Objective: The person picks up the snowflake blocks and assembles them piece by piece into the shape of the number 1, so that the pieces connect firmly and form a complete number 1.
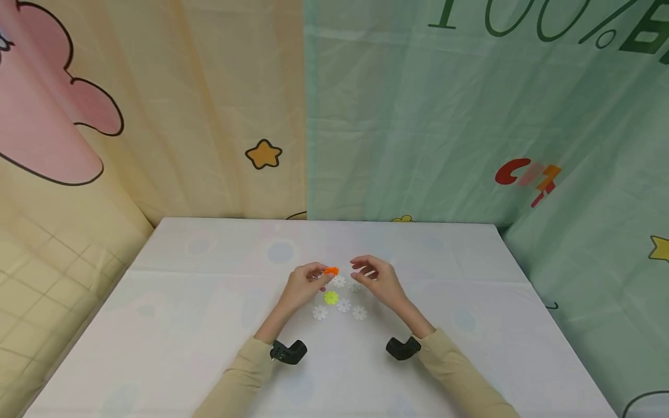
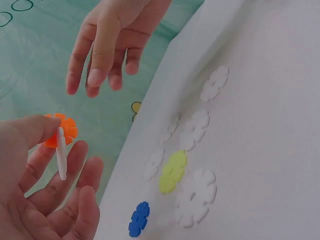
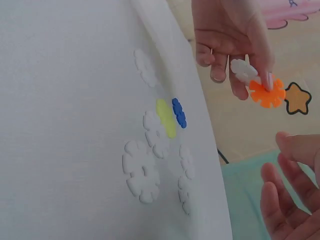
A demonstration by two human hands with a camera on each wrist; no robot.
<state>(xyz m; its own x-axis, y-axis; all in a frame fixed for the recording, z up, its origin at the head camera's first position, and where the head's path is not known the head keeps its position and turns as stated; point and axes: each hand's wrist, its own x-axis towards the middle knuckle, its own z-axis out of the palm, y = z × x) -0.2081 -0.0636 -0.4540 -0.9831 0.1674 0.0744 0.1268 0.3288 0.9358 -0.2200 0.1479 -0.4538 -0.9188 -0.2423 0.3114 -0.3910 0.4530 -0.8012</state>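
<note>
Left hand (image 1: 308, 283) in possession, its grip clamped with thumb and finger on an orange flower piece (image 1: 331, 271), and look which way that piece pokes out: to the right, straight towards the right hand (image 1: 377, 278)! Only a narrow gap between them in the head view, the right fingertips almost level with the orange edge. The left is the nearer of the two, touching it; the right is near but apart, thumb and fingers spread loosely, nothing held.

And there's a second piece in play: a white flower piece (image 3: 243, 70) up against the orange one, seemingly slotted into it. From the left wrist it's nearly edge-on, a slim upright line with its top end at the orange, so the two discs appear to stand at an angle, not flat together; how deep the join goes, I can't tell.

Down below on the surface (image 1: 183, 348), the loose ones lie flat: a yellow piece (image 1: 331, 298), a blue piece (image 3: 179, 113), several white ones around them. Closest to the right fingertips, just beneath in the head view, sits a loose white piece (image 1: 355, 287)
</note>
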